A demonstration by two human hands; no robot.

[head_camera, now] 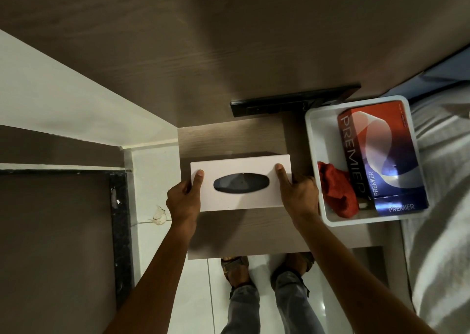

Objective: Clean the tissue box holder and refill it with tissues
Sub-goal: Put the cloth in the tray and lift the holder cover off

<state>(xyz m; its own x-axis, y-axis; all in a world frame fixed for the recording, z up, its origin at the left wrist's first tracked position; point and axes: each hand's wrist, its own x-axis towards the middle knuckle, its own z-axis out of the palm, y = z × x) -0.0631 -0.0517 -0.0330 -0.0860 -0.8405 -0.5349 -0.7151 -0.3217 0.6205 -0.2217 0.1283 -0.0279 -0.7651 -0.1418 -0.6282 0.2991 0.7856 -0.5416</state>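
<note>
Head view, only view. Centre of frame: white tissue box holder (241, 182), flat rectangular, dark oval slot on top, no tissue showing through the slot. It is over a small wooden table (244, 229); can't tell if it rests on it or is just lifted.

Left hand (183, 201) grips the holder's left end, thumb on top, fingers curled under or behind the edge, hidden. Right hand (298, 196) grips the right end the same way, thumb on the top face, other fingers wrapped round the side. Both hands clamped on the holder, nothing else held.

Right of frame, touching or just beside the table edge: white tray (314, 140). Inside it a red and blue tissue box (381, 155) printed PREMIER, lying tilted against the tray's right side, and a crumpled red cloth (337, 194) at the lower left of the tray, just beside the box.

Upper centre: black strip (295, 99) on the wood wall panel, detail unclear. Far right: grey bedding (437, 206). Bottom centre: feet in sandals on white floor tiles.

Step, judged: early, the holder being taken in hand for cleaning or opening; cloth untouched, refill box in the tray.

Next move likely needs one hand freed for the cloth while the other steadies the holder, or the holder turned over to open it. Underside not visible, so how it opens is unknown.
</note>
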